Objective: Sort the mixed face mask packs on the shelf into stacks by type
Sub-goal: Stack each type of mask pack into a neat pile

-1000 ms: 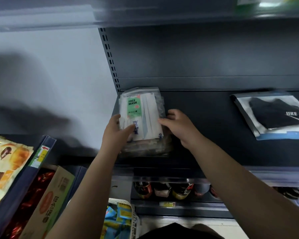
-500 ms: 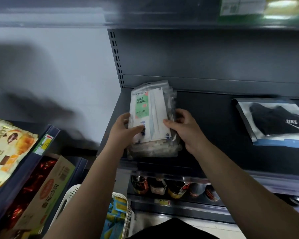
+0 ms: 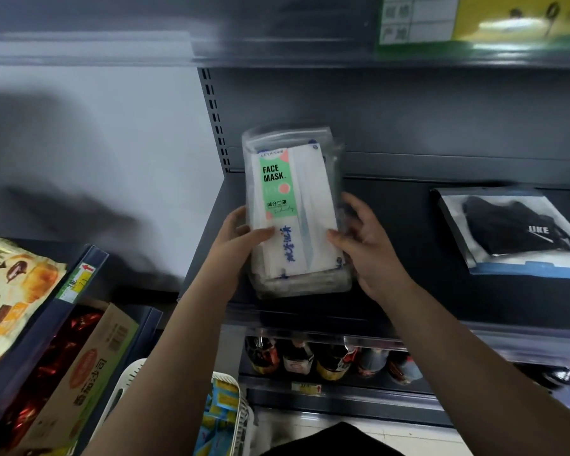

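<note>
left hand (image 3: 234, 240): thumb curled, gripping | right hand (image 3: 369, 245): fingers spread, thumb pressing

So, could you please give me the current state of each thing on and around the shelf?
Stack of clear-bagged white face mask packs: held at both sides, lower end at the shelf front.
Left hand: grips the stack's left edge, thumb on top.
Right hand: holds the right edge, fingers partly spread.
Black mask pack in a clear bag: lying flat, apart, untouched.
Dark metal shelf: bears both.
</note>
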`<control>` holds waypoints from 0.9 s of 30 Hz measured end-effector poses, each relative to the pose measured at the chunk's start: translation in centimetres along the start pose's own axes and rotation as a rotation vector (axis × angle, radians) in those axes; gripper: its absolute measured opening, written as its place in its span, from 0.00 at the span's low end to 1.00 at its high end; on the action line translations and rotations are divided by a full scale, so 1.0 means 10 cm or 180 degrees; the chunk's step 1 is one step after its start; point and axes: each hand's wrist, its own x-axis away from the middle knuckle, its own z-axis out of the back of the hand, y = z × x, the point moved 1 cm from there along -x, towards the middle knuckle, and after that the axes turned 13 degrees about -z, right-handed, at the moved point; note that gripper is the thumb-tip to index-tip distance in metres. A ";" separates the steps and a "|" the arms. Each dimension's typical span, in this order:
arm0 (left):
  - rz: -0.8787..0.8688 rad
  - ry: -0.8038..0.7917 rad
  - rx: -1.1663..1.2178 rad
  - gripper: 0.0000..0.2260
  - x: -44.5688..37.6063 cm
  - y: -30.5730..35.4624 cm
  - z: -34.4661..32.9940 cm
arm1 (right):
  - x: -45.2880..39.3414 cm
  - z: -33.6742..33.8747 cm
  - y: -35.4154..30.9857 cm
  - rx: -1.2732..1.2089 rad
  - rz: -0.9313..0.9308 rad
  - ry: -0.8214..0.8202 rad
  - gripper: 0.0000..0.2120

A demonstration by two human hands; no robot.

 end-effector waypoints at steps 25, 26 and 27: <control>-0.1753 -0.0328 -0.0716 0.48 0.30 -0.04 -0.39 | 0.27 0.25 0.05 0.0841 0.0911 0.0282 0.42; -0.1787 -0.0327 -0.0716 0.46 0.32 -0.03 -0.42 | 0.27 0.25 0.06 0.0852 0.0900 0.0312 0.42; -0.1815 -0.0309 -0.0717 0.45 0.32 -0.01 -0.45 | 0.27 0.25 0.05 0.0852 0.0887 0.0330 0.42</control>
